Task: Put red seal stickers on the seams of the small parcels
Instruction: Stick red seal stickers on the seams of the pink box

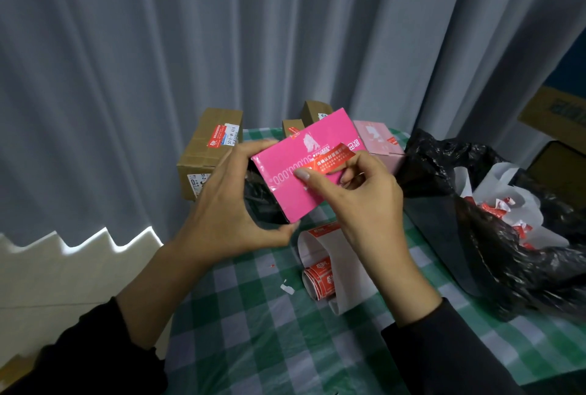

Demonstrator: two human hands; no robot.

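**Sticker going onto the held pink parcel**

Clamped between the thumb below and the fingers on top, the pink parcel [299, 169] sits in the left hand [222, 201], raised off the checked tablecloth [253, 325] and tilted so its broad face looks up at the wearer. That hold probably keeps the box steady and its face free for the other hand. The right hand [364, 204] pinches one end of a red seal sticker [329, 158] between thumb and fingers, while the sticker's far end curls up off the face, so it looks only partly stuck. Whether it crosses a seam cannot be told.

Just below the right wrist lies the sticker roll [320, 277] on its white backing strip, close for the next peel. Beyond the left-hand fingers stands a brown carton [206, 153] already sealed in red; behind the held box sits a pale pink box [379, 137]. Right of both hands, a black bag [491, 236] holds crumpled backing scraps.
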